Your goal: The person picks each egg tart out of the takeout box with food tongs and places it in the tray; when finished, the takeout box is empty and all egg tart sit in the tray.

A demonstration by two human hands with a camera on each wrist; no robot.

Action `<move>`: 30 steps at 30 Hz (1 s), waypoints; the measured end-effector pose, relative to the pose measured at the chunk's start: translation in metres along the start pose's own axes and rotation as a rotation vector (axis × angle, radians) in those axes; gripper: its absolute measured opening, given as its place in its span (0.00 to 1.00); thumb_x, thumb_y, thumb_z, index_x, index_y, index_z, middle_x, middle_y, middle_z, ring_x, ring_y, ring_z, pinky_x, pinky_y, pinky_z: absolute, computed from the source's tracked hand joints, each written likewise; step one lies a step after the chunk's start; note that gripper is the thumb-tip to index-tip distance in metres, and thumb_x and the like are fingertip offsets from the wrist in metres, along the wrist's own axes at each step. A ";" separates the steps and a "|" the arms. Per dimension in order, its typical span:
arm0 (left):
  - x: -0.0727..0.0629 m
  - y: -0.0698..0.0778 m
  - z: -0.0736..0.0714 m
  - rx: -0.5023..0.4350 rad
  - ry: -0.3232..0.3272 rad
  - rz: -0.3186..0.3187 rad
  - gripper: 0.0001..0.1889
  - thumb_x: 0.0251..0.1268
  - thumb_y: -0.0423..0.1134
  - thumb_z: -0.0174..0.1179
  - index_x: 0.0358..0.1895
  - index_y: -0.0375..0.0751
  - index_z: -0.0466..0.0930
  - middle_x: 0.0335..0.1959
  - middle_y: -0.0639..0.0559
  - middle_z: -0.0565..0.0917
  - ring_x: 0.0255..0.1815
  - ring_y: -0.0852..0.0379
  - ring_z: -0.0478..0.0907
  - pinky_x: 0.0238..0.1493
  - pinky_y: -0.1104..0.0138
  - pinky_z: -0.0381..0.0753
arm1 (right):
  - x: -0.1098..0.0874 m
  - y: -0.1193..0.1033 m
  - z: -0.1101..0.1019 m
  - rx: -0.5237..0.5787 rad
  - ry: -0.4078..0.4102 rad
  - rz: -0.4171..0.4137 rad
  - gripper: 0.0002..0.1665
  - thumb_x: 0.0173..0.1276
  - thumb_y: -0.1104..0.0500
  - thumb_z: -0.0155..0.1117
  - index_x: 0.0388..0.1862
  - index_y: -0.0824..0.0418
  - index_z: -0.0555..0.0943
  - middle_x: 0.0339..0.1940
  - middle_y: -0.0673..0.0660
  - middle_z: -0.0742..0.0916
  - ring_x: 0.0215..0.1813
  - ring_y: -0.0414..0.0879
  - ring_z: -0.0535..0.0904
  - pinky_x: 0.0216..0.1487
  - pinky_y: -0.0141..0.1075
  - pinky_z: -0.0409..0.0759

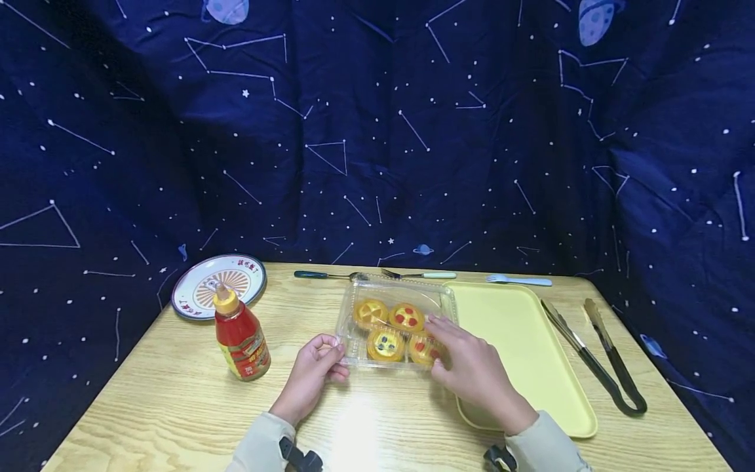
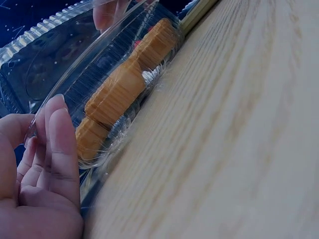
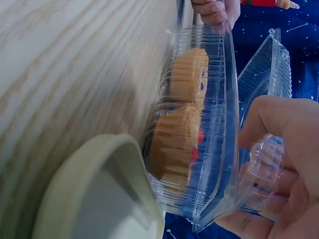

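In the middle of the head view a clear plastic clamshell box [image 1: 360, 360] stands with its ridged lid [image 3: 279, 62] tilted back at the far side. Several small egg tarts [image 1: 386, 344] lie in it, some topped with red or dark blue dots. My left hand [image 1: 318, 360] pinches the box's front left rim between thumb and fingers. Over the front right corner reaches my right hand [image 1: 472, 364], its fingers extended and loosely spread above the tarts. Its thumb [image 3: 266, 112] is right at the rim in the right wrist view. No tart shows in its grasp.
Right of the box lies a pale yellow tray [image 1: 531, 367], with black-handled tongs [image 1: 596, 354] beyond. On the left stand a red sauce bottle [image 1: 242, 337] and a patterned plate [image 1: 218, 285]. Along the back edge lie a dark-handled fork [image 1: 321, 275], another fork [image 1: 419, 275] and a blue fork [image 1: 519, 280].
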State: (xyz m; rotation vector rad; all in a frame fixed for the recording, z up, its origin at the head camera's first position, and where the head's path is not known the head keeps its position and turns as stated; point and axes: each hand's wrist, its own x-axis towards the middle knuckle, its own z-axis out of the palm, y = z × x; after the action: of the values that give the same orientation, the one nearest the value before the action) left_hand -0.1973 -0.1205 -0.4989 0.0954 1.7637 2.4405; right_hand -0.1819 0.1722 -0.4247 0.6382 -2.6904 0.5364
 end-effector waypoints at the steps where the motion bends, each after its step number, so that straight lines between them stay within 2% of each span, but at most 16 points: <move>1: 0.000 0.000 0.000 0.002 0.001 0.002 0.05 0.70 0.29 0.56 0.40 0.36 0.69 0.26 0.44 0.82 0.22 0.58 0.81 0.28 0.66 0.84 | 0.001 0.000 0.000 -0.004 0.000 -0.003 0.38 0.48 0.61 0.68 0.64 0.54 0.79 0.67 0.51 0.78 0.66 0.48 0.74 0.15 0.29 0.65; 8: 0.000 0.000 0.000 0.016 0.010 0.018 0.06 0.69 0.29 0.57 0.40 0.35 0.68 0.25 0.46 0.81 0.22 0.58 0.80 0.26 0.67 0.84 | 0.003 0.002 -0.003 0.007 -0.020 -0.008 0.40 0.47 0.63 0.67 0.65 0.54 0.78 0.67 0.51 0.78 0.66 0.49 0.74 0.16 0.30 0.65; 15: -0.001 0.000 0.000 0.005 0.004 0.025 0.05 0.70 0.29 0.56 0.39 0.36 0.68 0.26 0.44 0.80 0.22 0.57 0.80 0.26 0.67 0.83 | 0.006 0.005 -0.006 0.026 -0.025 -0.029 0.41 0.46 0.63 0.68 0.65 0.54 0.78 0.66 0.52 0.79 0.63 0.51 0.77 0.22 0.31 0.72; 17: 0.000 -0.001 0.000 0.007 0.004 0.027 0.05 0.70 0.28 0.56 0.39 0.37 0.68 0.25 0.45 0.80 0.22 0.57 0.80 0.25 0.67 0.83 | 0.007 0.006 -0.007 0.041 -0.033 -0.029 0.41 0.45 0.64 0.68 0.65 0.55 0.78 0.65 0.53 0.79 0.62 0.51 0.78 0.20 0.32 0.70; 21: 0.000 -0.002 0.000 0.003 0.007 0.032 0.06 0.69 0.28 0.56 0.39 0.37 0.68 0.24 0.47 0.80 0.21 0.57 0.79 0.24 0.67 0.83 | 0.009 0.007 -0.009 0.062 -0.037 -0.039 0.41 0.44 0.65 0.69 0.64 0.56 0.78 0.65 0.54 0.80 0.62 0.52 0.78 0.25 0.34 0.75; 26: 0.000 -0.002 -0.001 0.000 0.004 0.034 0.06 0.69 0.28 0.57 0.39 0.36 0.68 0.24 0.48 0.80 0.20 0.58 0.79 0.24 0.67 0.82 | 0.011 0.008 -0.012 0.105 -0.044 -0.024 0.41 0.43 0.66 0.68 0.63 0.55 0.79 0.64 0.52 0.80 0.60 0.52 0.79 0.22 0.32 0.69; 27: 0.000 -0.002 -0.001 -0.002 0.002 0.034 0.06 0.69 0.28 0.57 0.39 0.36 0.68 0.24 0.47 0.80 0.20 0.58 0.79 0.24 0.68 0.82 | 0.012 0.008 -0.012 0.115 -0.049 -0.022 0.41 0.43 0.66 0.68 0.63 0.56 0.79 0.64 0.53 0.80 0.60 0.52 0.80 0.20 0.30 0.66; 29: 0.000 -0.002 -0.001 -0.007 0.000 0.034 0.06 0.69 0.29 0.57 0.40 0.36 0.68 0.24 0.47 0.80 0.20 0.58 0.78 0.24 0.68 0.82 | 0.014 0.009 -0.015 0.137 -0.059 -0.010 0.41 0.44 0.67 0.68 0.63 0.56 0.79 0.64 0.54 0.80 0.44 0.47 0.85 0.19 0.30 0.64; 30: 0.000 -0.002 -0.001 -0.008 0.000 0.034 0.07 0.69 0.29 0.57 0.40 0.36 0.68 0.24 0.47 0.80 0.20 0.58 0.78 0.24 0.68 0.82 | 0.015 0.010 -0.017 0.158 -0.062 0.001 0.41 0.44 0.67 0.67 0.64 0.57 0.79 0.64 0.55 0.80 0.34 0.44 0.84 0.18 0.30 0.64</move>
State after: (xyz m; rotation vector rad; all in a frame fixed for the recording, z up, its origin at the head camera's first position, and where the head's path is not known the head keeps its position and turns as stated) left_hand -0.1974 -0.1210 -0.5016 0.1260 1.7664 2.4711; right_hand -0.1955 0.1824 -0.4069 0.7063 -2.7256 0.7471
